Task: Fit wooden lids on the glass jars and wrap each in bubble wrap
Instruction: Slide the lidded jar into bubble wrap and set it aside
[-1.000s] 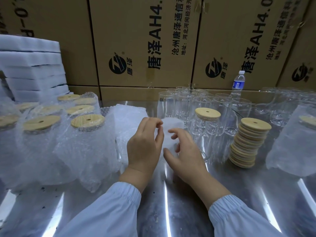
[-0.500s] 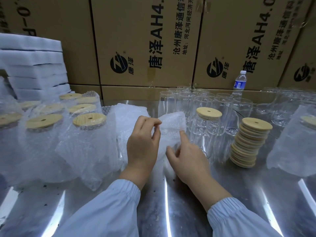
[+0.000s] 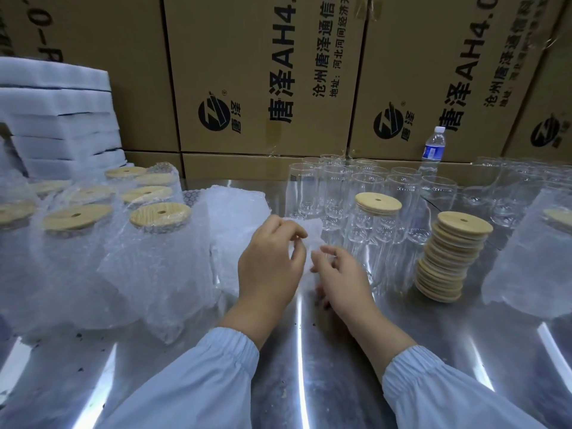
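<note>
Left hand [image 3: 272, 264] at frame centre, thumb and curled fingers pinching a bubble wrap sheet [image 3: 312, 233], right hand [image 3: 343, 280] just beside it, fingers curled onto the sheet's lower part (grip partly hidden), lidded glass jar [image 3: 371, 230] right of centre, stack of wooden lids [image 3: 448, 261] further right, wrapped jars [image 3: 154, 264] at left.

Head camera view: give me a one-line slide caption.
Left hand and right hand hold a bubble wrap sheet beside a lidded jar and a stack of wooden lids.

Bubble wrap sheet [image 3: 312, 234] lower, more bunched
</note>
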